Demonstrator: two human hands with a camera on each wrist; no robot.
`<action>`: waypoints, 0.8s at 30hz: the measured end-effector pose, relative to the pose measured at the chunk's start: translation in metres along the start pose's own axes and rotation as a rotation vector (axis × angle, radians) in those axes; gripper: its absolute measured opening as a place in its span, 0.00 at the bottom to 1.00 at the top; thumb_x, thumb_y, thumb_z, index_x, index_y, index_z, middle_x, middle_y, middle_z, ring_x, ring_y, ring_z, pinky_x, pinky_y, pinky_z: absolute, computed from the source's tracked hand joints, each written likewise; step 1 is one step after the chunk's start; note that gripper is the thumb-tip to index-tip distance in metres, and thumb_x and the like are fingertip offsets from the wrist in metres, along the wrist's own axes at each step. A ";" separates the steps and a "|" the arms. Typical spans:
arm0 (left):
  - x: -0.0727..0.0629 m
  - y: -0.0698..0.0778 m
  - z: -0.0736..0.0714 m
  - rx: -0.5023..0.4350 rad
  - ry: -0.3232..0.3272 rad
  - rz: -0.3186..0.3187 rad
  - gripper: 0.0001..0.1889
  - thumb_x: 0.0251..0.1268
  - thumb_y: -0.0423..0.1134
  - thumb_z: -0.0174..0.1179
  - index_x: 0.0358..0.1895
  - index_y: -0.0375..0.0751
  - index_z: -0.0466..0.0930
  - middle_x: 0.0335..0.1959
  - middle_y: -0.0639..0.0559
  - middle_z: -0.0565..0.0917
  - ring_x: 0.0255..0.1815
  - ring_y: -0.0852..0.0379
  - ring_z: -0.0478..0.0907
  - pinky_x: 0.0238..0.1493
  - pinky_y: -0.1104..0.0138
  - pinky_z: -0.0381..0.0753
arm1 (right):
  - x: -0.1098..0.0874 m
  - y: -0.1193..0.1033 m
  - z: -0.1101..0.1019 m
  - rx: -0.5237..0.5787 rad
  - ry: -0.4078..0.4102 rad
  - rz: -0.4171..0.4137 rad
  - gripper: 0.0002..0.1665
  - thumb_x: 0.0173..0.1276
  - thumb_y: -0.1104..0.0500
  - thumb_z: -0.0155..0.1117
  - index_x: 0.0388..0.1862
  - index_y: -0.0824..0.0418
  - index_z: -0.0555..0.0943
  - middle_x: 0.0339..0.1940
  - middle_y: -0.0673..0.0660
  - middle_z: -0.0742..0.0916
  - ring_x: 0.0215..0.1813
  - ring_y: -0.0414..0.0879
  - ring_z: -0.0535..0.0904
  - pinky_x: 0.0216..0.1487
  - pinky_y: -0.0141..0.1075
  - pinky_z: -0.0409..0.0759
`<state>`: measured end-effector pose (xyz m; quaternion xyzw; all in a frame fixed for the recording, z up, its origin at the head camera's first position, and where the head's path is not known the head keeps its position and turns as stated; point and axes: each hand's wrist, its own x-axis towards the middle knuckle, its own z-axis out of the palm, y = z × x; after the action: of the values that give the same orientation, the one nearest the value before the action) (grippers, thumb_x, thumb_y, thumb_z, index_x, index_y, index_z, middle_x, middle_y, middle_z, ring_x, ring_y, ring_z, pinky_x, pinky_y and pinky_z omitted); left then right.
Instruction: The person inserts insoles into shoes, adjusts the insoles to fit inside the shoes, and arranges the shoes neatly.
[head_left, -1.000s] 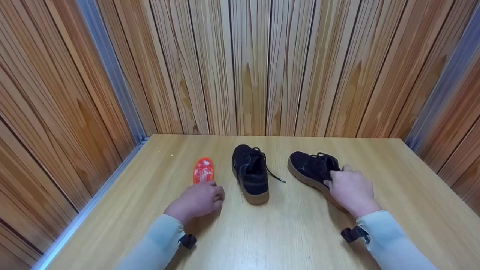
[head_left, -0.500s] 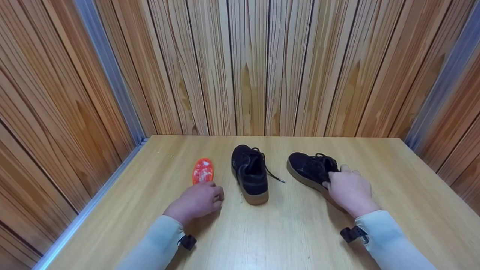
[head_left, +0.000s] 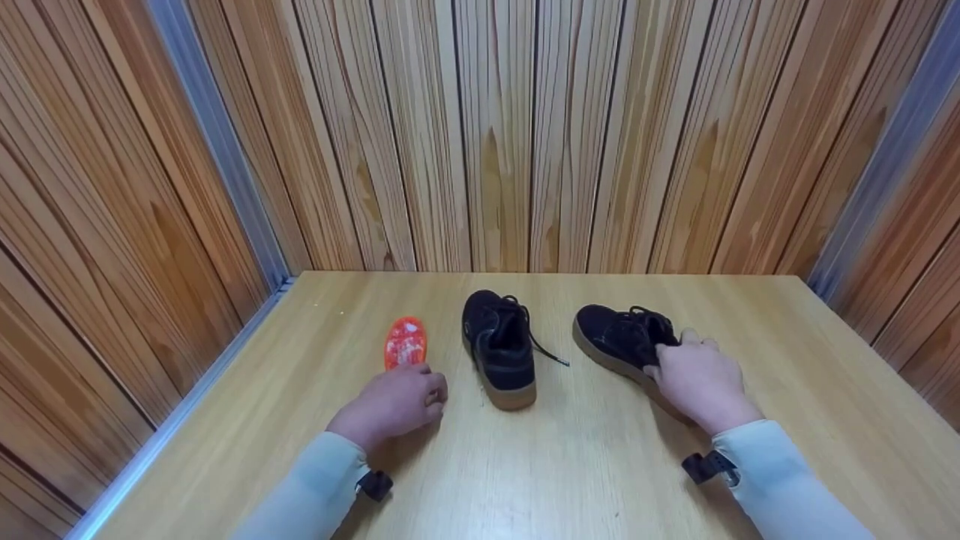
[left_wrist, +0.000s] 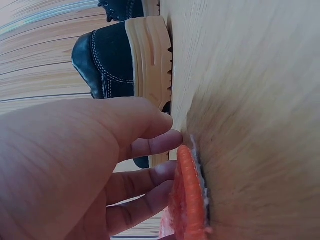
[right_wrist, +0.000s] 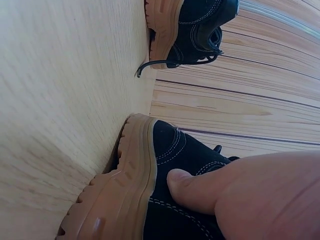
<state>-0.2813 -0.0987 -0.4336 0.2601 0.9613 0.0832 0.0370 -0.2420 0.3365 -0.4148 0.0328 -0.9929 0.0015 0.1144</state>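
My right hand [head_left: 703, 381] grips the black lace-up shoe [head_left: 616, 336] by its heel part. In the right wrist view the thumb [right_wrist: 192, 192] presses the shoe's side above the tan sole; the other fingers are hidden. This shoe stands on the table, toe pointing to the far left. My left hand [head_left: 391, 401] rests at the near end of a flat oval orange-red piece [head_left: 406, 343] with white patches. The left wrist view shows relaxed fingers touching this piece [left_wrist: 190, 200], the thumb apart from it. A pale, fuzzy layer shows under its orange rim. Its kind is unclear.
Between the hands a second black shoe [head_left: 510, 367] stands upright, heel toward me, one lace trailing right onto the table [head_left: 555, 465]. Wood-panelled walls [head_left: 495, 135] enclose the back and sides. A small black device [head_left: 375, 485] is strapped at each wrist.
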 end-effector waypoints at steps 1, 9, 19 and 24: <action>0.000 0.000 0.000 0.000 0.002 0.003 0.10 0.75 0.48 0.68 0.54 0.53 0.88 0.46 0.52 0.84 0.44 0.51 0.78 0.56 0.51 0.86 | 0.000 0.000 0.000 -0.004 0.004 -0.005 0.23 0.77 0.48 0.71 0.57 0.66 0.88 0.49 0.76 0.83 0.41 0.70 0.81 0.29 0.65 0.83; -0.001 -0.002 0.001 0.009 0.009 0.018 0.10 0.76 0.48 0.68 0.53 0.53 0.88 0.47 0.52 0.84 0.44 0.51 0.78 0.55 0.52 0.86 | -0.002 0.000 0.001 -0.003 0.014 -0.013 0.23 0.77 0.48 0.71 0.52 0.68 0.87 0.49 0.77 0.83 0.42 0.70 0.81 0.32 0.66 0.84; -0.001 0.000 0.002 0.051 0.037 0.029 0.10 0.75 0.47 0.68 0.52 0.51 0.88 0.45 0.50 0.84 0.43 0.50 0.77 0.53 0.52 0.86 | -0.002 -0.001 0.003 0.017 0.012 -0.001 0.26 0.77 0.48 0.70 0.57 0.70 0.86 0.54 0.79 0.83 0.47 0.74 0.82 0.36 0.69 0.85; -0.001 -0.001 0.003 0.032 0.032 0.030 0.10 0.75 0.48 0.68 0.53 0.52 0.88 0.45 0.52 0.84 0.42 0.52 0.77 0.52 0.53 0.85 | -0.002 0.000 -0.001 0.024 -0.023 0.005 0.30 0.78 0.46 0.69 0.62 0.71 0.84 0.58 0.80 0.82 0.51 0.76 0.81 0.41 0.70 0.85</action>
<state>-0.2809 -0.1000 -0.4366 0.2736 0.9590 0.0723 0.0159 -0.2398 0.3368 -0.4146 0.0315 -0.9941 0.0134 0.1026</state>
